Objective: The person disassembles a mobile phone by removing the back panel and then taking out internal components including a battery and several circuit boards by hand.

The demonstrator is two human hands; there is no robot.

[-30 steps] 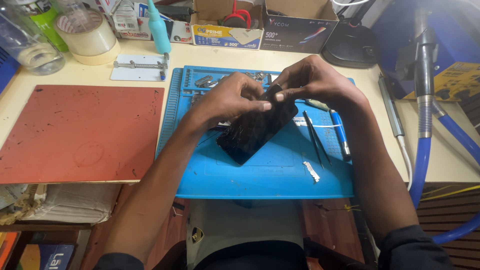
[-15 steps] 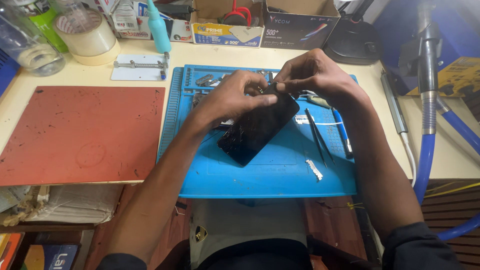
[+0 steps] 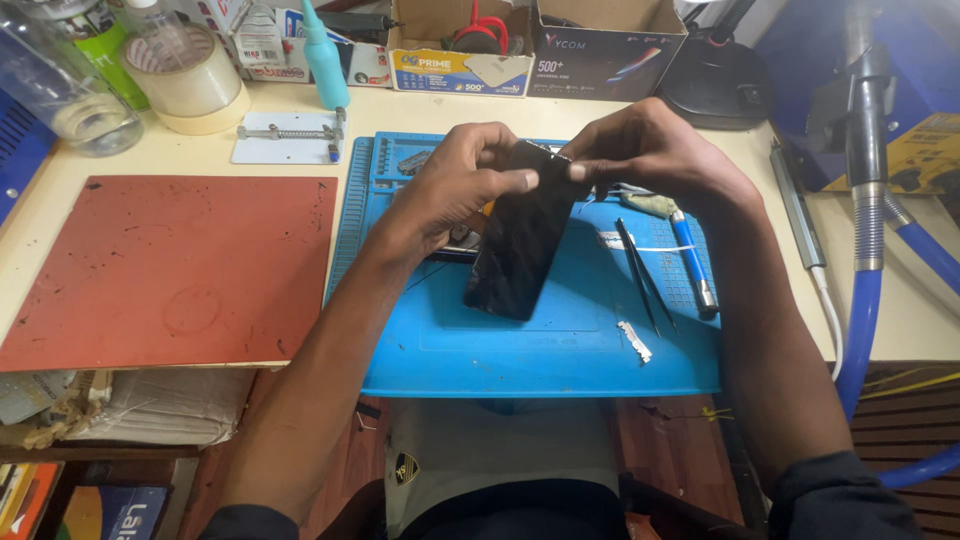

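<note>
**Both hands on the phone, over the blue mat**

My left hand [image 3: 455,185] comes in from the near left, forearm angled up across the mat [image 3: 560,350], wrist bent so the knuckles face up. Its fingers are curled and the thumb lies flat across the dark glass of the phone [image 3: 520,235], pinching its far end. My right hand [image 3: 650,150] reaches in from the right, forearm running along the right edge of the mat, fingers bunched and closed on the same far end of the phone from the other side. The two thumbs nearly meet on the glass.

The phone is tilted, its far end raised in my grip and its near end pointing down toward the middle of the mat; I cannot tell whether that near end touches the mat.

On the mat, just right of the phone, lie tweezers [image 3: 640,275] and a blue-handled tool [image 3: 692,260], with a small silver strip [image 3: 634,341] nearer to me. Left of the mat sits a red pad [image 3: 170,265] on the desk [image 3: 900,310]. At the far side stand a tape roll [image 3: 190,75], a teal bottle [image 3: 325,60] and a metal clamp plate [image 3: 288,137]. A blue hose [image 3: 862,320] hangs at the right.
</note>
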